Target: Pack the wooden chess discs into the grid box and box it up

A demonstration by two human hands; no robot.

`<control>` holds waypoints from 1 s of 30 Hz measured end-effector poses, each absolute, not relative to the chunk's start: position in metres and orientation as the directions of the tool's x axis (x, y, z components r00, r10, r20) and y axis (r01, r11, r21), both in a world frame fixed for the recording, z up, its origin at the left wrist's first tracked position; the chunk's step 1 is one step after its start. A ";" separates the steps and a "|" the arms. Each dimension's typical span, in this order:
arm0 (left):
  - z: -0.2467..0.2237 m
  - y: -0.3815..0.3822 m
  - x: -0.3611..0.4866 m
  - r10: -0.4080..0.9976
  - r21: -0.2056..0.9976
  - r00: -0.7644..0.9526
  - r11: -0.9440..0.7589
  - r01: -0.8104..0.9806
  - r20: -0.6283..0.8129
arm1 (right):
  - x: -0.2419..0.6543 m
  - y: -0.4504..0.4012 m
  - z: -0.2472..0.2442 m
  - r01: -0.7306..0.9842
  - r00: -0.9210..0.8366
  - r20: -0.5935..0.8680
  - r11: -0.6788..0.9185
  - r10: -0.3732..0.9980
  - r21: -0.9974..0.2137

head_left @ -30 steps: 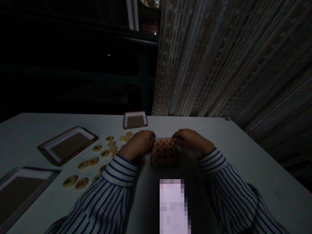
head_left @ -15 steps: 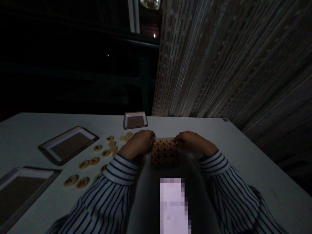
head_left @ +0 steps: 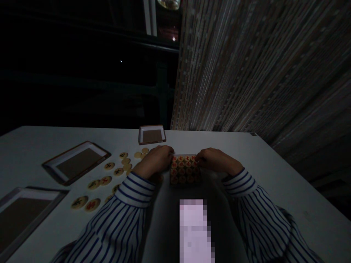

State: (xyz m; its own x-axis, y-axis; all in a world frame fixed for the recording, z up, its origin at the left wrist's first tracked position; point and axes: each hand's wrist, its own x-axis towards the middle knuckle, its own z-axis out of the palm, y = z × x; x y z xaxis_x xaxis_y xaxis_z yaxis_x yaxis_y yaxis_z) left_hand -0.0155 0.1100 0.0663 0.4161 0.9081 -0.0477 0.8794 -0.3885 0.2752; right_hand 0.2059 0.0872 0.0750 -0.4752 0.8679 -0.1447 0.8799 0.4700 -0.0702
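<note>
A small box (head_left: 185, 184) holds rows of round Chinese chess pieces (head_left: 188, 171), packed closely with red characters facing up. My left hand (head_left: 157, 160) is curled at the box's upper left edge, fingers bent and gripping that side. On the opposite side my right hand (head_left: 216, 160) grips the upper right edge, its fingertips over the corner piece. Both hands are closed, and their thumbs are mostly hidden. Loose Chinese chess pieces (head_left: 92, 205), some with black and some with red characters, lie on the table left of my left forearm.
An open tray-like lid (head_left: 48, 215) lies at the near left of the white table (head_left: 274, 190). Two more shallow trays sit farther back, one at left (head_left: 68, 180) and a small one (head_left: 152, 142) at the far edge. A string curtain (head_left: 219, 73) hangs behind the table.
Both hands stay at the box with almost no movement. My right hand has shifted very slightly left. The second row's red characters show a little more clearly.
</note>
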 end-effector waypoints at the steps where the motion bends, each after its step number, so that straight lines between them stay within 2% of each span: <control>1: 0.066 0.110 -0.016 0.907 0.277 0.418 -0.390 0.878 -0.051 | 0.206 0.087 0.075 0.880 -0.475 -0.148 0.470 0.867 -0.068; 11: 0.068 0.109 -0.016 0.905 0.283 0.423 -0.395 0.874 -0.043 | 0.206 0.087 0.076 0.882 -0.470 -0.152 0.468 0.870 -0.047; 30: 0.066 0.111 -0.018 0.897 0.284 0.442 -0.419 0.863 -0.019 | 0.210 0.084 0.080 0.874 -0.485 -0.154 0.479 0.861 -0.080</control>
